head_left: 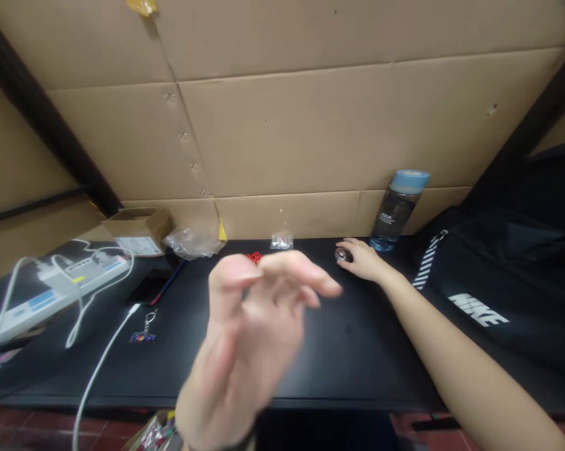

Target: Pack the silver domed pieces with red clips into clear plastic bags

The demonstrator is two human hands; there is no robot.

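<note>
My left hand (259,338) is raised close to the camera, slightly blurred, its palm turned toward me. Its fingers are loosely curled and apart, and nothing shows between them. Farther off, near the back of the black table (352,351), my right hand (364,258) has its thumb and fingers around a small round, dark, shiny object (342,254); its exact kind is too small to make out. Behind the left fingertips a bit of red chain-like material (253,257) shows, partly hidden. A small clear packet (281,241) lies against the cardboard wall.
A blue-lidded water bottle (398,210) and a black Nike bag (508,275) stand at right. On the left are a power strip (57,297) with white cables, a cardboard box (139,232), crumpled plastic (193,243), a phone (151,287) and a keychain (143,337).
</note>
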